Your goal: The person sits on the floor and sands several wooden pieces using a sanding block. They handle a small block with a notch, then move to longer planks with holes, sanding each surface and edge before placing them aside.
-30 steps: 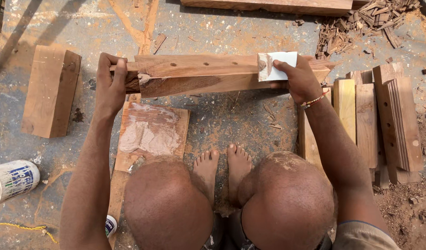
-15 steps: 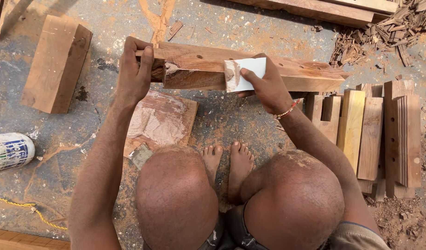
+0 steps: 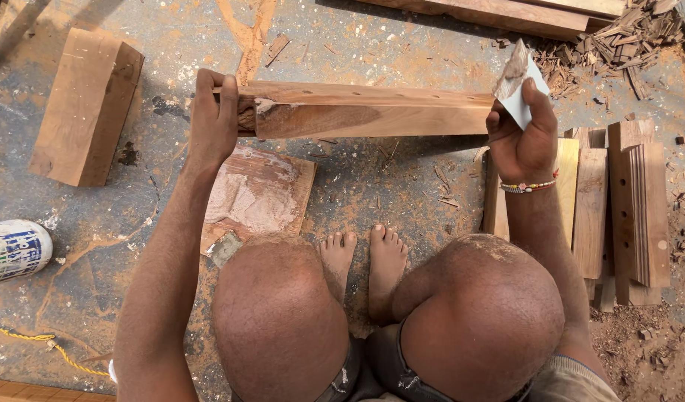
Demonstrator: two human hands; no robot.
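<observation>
I squat over a long wooden beam (image 3: 372,112) with small holes along its top, held level above the ground. My left hand (image 3: 212,119) grips its left end. My right hand (image 3: 525,138) clasps the beam's right end and also pinches a white card scraper (image 3: 517,82) smeared with brownish filler, its tip pointing up. A flat board (image 3: 257,197) with a pale paste patch lies on the ground beside my left knee.
A thick wood block (image 3: 82,104) lies at the left, a white tin (image 3: 15,249) on its side lower left. Stacked wooden pieces (image 3: 618,201) sit at the right, wood chips (image 3: 610,45) upper right, a long plank (image 3: 498,11) along the top.
My right hand slid with the scraper from the beam's middle to its right end and now grips that end. The beam rolled, showing a different face.
</observation>
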